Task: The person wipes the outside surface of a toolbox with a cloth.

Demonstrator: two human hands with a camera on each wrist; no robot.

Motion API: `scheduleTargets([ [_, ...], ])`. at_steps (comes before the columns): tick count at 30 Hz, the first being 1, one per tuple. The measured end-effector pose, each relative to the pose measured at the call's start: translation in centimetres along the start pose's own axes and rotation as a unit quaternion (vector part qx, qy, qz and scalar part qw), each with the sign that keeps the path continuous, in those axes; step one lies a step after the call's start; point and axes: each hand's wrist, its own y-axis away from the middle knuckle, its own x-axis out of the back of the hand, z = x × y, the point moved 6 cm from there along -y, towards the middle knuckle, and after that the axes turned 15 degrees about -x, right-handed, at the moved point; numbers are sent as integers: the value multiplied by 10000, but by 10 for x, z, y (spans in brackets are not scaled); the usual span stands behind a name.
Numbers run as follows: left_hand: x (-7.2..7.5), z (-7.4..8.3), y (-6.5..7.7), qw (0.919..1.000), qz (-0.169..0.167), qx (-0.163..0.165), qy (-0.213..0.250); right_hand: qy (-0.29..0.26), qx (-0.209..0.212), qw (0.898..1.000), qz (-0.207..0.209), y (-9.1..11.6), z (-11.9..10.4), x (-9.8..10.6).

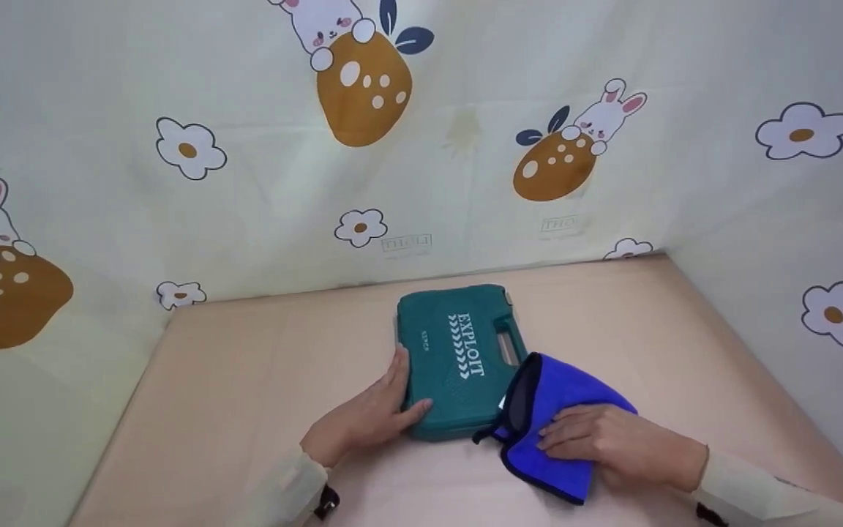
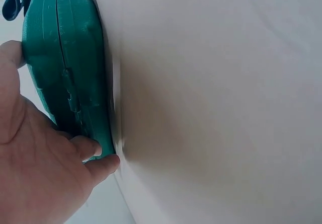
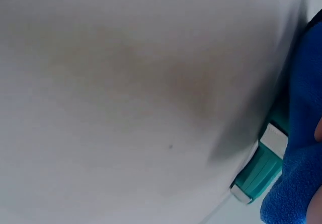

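A green plastic tool case (image 1: pixel 443 366) with "EXPLOIT" printed in white on its lid lies closed on the table. My left hand (image 1: pixel 374 410) grips its left side, thumb at the near edge of the lid and fingers along the side. In the left wrist view, the hinge side of the case (image 2: pixel 70 68) shows between thumb and fingers. My right hand (image 1: pixel 604 443) holds a folded blue cloth (image 1: pixel 571 388) with black edging and a dark inner face. This cloth overlaps the near right corner of the case. Light latches (image 3: pixel 274 140) show beside the cloth in the right wrist view.
The table (image 1: pixel 268 380) has a pale peach cover. Light fabric walls (image 1: pixel 260 183) printed with rabbits, brown strawberries and flowers enclose it at the back and both sides. The carry handle (image 1: pixel 513 340) of the case faces right.
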Motion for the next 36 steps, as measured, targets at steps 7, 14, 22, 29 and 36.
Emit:
scheduleTargets([
  [7,-1,0,1,10000,-2,-7,-26,-897,-659,9933,317,-3,3,28],
  [14,0,-1,2,9999,-73,91,40,-1626,-1233,9787,239,-7,9,58],
  [22,0,-1,3,9999,-47,96,72,-3548,-2183,9072,596,-11,35,92],
  [29,4,1,1,9999,65,86,-14,-5095,-4010,7390,1828,-15,52,106],
  [36,22,23,-6,9986,529,46,-17,-5990,-3994,6696,1823,-42,39,100],
])
